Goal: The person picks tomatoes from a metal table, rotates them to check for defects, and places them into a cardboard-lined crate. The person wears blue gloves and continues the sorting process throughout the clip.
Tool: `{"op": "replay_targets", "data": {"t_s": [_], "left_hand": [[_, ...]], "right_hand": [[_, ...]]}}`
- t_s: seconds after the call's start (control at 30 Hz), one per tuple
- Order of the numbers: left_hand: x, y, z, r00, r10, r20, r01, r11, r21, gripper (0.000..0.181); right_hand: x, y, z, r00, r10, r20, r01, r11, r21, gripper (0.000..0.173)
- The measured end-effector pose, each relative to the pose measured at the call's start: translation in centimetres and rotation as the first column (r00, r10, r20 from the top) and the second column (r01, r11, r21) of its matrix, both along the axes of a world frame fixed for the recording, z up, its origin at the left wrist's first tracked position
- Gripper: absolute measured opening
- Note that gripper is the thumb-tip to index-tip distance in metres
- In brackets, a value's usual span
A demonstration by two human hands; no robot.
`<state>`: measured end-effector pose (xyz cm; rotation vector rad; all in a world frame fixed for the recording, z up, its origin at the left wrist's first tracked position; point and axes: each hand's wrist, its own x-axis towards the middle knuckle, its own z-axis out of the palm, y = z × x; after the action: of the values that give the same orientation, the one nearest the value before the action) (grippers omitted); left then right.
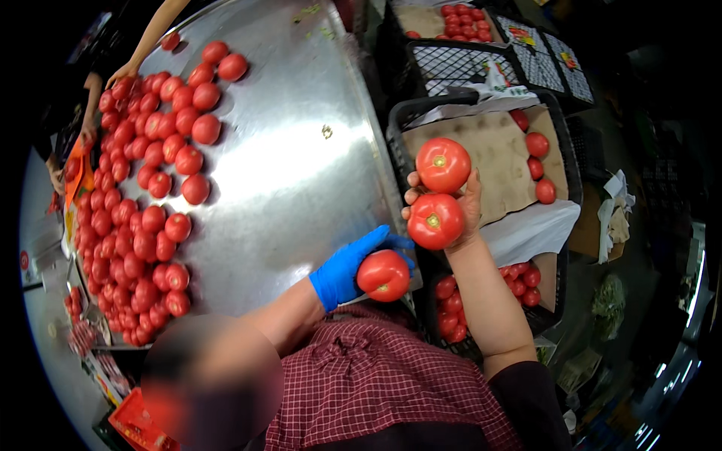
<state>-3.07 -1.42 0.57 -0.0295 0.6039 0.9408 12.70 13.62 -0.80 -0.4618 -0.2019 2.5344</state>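
My left hand (344,273), in a blue glove, holds one red tomato (383,275) at the metal table's near right edge. Two more tomatoes, an upper one (443,165) and a lower one (435,221), rest in my bare right hand (471,208), stem ends up. That hand is over the left side of a black plastic crate (571,152) lined with brown molded paper. Several tomatoes (536,145) lie along the crate's right side. A large heap of tomatoes (135,242) covers the left part of the metal table (271,169).
Another person's hand (125,72) touches the heap at the far left, near an orange bag (78,169). Behind the lined crate stand more crates, one with tomatoes (465,22). A lower crate with tomatoes (451,310) is by my right forearm. A red crate (138,420) is at the lower left.
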Motion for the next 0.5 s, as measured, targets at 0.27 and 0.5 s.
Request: {"op": "replay_targets", "data": {"t_s": [0.27, 0.5], "left_hand": [[-2.2, -4.7, 2.4, 0.996, -0.034, -0.078, 0.032, 0.999, -0.030, 0.071], [-2.5, -7.0, 3.2, 0.996, -0.033, -0.086, 0.036, 0.999, 0.034, 0.074]], "right_hand": [[-4.9, -7.4, 2.4, 0.992, 0.077, 0.099, -0.093, 0.983, 0.160, 0.096], [-6.2, -9.0, 5.0, 0.983, 0.056, 0.176, -0.113, 0.937, 0.330, 0.093]]}}
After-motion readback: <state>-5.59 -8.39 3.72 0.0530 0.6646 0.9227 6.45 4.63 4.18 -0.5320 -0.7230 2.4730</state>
